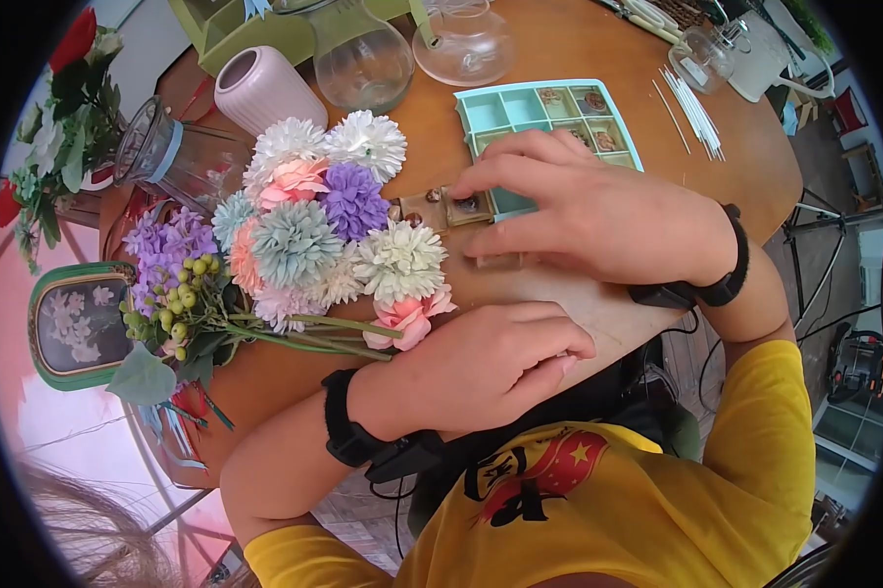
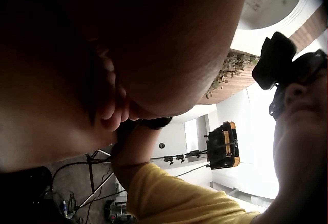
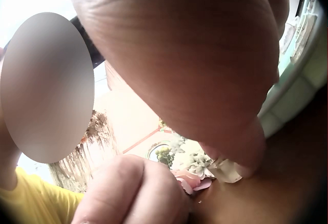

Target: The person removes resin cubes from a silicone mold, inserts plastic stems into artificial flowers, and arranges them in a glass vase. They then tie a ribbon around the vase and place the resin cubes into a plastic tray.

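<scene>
Over the table, my right hand (image 1: 598,216) is spread, its index finger and thumb reaching to small clear boxes. The index fingertip is at a small box (image 1: 469,208) with dark contents; another box (image 1: 425,213) with brown bits lies just left of it. A third clear box (image 1: 500,261) shows by the thumb. In the right wrist view a fingertip is right at a pale box (image 3: 225,172). Beyond the hand lies a mint-green divided tray (image 1: 481,110) holding several filled boxes. My left hand (image 1: 481,367), loosely curled with nothing visible in it, rests near the table's front edge.
Artificial flowers (image 1: 299,243) cover the left of the table. Behind them are a pink vase (image 1: 265,93), a tilted glass vase (image 1: 192,162) and a round glass vase (image 1: 363,64). White sticks (image 1: 696,118) and a glass bottle (image 1: 704,64) are at the back right.
</scene>
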Motion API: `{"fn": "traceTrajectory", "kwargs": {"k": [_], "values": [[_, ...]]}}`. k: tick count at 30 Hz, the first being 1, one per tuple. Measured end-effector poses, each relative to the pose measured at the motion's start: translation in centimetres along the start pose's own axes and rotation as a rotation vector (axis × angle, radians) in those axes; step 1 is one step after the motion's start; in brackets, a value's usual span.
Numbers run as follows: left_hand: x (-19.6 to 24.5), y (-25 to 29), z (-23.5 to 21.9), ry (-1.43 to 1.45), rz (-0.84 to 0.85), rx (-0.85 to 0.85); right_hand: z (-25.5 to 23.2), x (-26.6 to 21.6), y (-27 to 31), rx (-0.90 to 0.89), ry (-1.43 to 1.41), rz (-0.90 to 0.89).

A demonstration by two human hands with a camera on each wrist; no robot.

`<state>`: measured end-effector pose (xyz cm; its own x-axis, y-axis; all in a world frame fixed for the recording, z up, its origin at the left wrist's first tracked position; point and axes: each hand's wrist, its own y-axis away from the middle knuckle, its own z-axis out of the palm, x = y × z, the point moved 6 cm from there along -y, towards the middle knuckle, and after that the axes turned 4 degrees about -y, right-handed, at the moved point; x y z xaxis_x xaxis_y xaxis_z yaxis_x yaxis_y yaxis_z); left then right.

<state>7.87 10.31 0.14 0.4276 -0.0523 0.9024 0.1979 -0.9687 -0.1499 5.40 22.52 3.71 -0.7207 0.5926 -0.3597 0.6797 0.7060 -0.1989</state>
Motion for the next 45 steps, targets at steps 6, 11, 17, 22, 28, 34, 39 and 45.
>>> {"fn": "traceTrajectory", "kwargs": {"k": [6, 11, 17, 22, 28, 34, 39, 45], "values": [[0.0, 0.0, 0.0, -0.014, 0.019, 0.001, -1.7, 0.6, -0.3, 0.014, -0.159, -0.009], [0.0, 0.0, 0.0, -0.008, 0.017, -0.002, -3.1, 1.7, 0.2, 0.077, -0.238, 0.040], [0.0, 0.0, 0.1, 0.001, 0.016, 0.001, -5.2, 3.5, 1.8, 0.202, -0.140, 0.198], [0.0, 0.0, 0.0, 0.004, -0.003, -0.009, -5.0, 4.2, 2.0, 0.167, -0.155, 0.212], [0.0, 0.0, 0.1, 0.004, 0.004, -0.003, -4.1, 4.4, 2.0, 0.110, -0.148, 0.216], [0.0, 0.0, 0.0, 0.005, -0.010, 0.000, -4.1, 4.5, 1.9, 0.071, -0.150, 0.256], [0.0, 0.0, 0.0, 0.001, -0.007, -0.003, -3.9, 4.7, 2.0, 0.051, -0.186, 0.307], [0.1, 0.0, 0.0, -0.001, 0.001, -0.003, -4.2, 4.5, 2.1, 0.052, -0.182, 0.299]]}}
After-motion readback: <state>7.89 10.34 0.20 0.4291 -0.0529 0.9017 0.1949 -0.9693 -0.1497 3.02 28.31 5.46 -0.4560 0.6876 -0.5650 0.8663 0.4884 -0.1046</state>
